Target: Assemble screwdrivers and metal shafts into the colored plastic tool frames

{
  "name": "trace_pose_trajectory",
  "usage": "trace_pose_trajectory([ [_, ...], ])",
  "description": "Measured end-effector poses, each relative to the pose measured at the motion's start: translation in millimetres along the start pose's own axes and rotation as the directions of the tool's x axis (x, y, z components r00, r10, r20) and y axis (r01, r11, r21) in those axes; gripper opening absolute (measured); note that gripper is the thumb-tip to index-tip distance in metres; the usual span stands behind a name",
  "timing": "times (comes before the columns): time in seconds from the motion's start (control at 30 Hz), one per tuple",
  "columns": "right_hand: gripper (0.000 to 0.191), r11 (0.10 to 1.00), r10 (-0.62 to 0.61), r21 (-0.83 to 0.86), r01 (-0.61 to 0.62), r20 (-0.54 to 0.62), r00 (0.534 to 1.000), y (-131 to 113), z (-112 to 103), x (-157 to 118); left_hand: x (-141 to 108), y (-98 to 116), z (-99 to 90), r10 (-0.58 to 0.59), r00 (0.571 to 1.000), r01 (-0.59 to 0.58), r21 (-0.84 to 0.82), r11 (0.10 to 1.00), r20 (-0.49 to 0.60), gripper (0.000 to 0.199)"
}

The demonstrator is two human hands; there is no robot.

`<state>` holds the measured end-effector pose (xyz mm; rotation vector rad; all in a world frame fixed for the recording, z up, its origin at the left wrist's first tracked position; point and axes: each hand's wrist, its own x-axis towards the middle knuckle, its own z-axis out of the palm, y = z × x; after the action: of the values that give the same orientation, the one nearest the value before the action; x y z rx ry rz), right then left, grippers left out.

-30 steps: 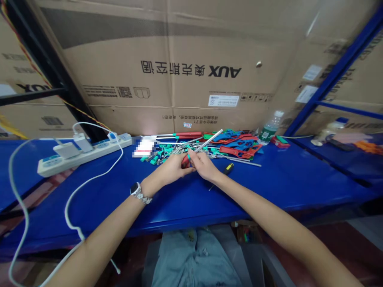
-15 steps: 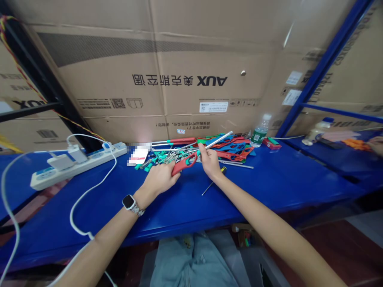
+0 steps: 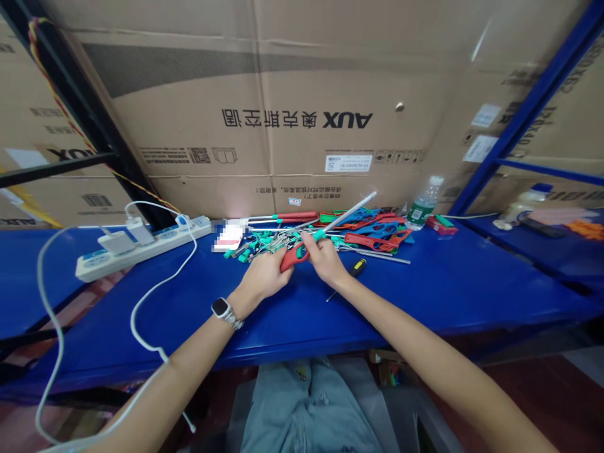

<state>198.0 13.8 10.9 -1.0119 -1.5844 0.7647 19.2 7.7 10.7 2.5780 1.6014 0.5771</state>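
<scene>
My left hand (image 3: pixel 265 275) is wrapped round the red handle of a lighter-like tool (image 3: pixel 293 255) with a green collar and a long metal tube. My right hand (image 3: pixel 325 259) closes on the same tool near the green collar, and the tube points up to the right. Behind my hands lies a pile of metal rods and green pieces (image 3: pixel 278 240). Red, blue and green plastic casings (image 3: pixel 377 230) lie at the pile's right. A black and yellow screwdriver (image 3: pixel 357 268) rests on the blue table just right of my right hand.
A white power strip (image 3: pixel 146 246) with plugs and cables is at the left of the blue table (image 3: pixel 425 289). A bottle (image 3: pixel 423 204) and a red box (image 3: pixel 442 225) stand at the back right. Cardboard (image 3: pixel 292 75) rises behind, between shelf posts.
The view has shifted, so the scene sits further right. My right hand has slid nearer my left along the tool, and more of the screwdriver's handle shows.
</scene>
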Motion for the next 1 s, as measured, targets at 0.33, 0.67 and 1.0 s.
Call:
trace_pose_trajectory([
  [0.33, 0.034, 0.944, -0.262, -0.141, 0.299, 0.235, 0.936, -6, 5, -18, -11, 8, 3.8, 0.133, 0.989, -0.143, -0.212, 0.967, -0.061, 0.016],
  [0.67, 0.041, 0.854, -0.172, -0.372, 0.363, 0.457, 0.873, 1, -31, -8, -29, 2, -15.9, 0.497, 0.807, -0.512, 0.043, 0.858, -0.32, 0.045],
  [1.0, 0.038, 0.563, -0.203, -0.519, 0.643, 0.667, 0.716, 19, -22, -8, -17, -2, 0.5, 0.484, 0.808, -0.512, 0.005, 0.859, -0.337, 0.04],
])
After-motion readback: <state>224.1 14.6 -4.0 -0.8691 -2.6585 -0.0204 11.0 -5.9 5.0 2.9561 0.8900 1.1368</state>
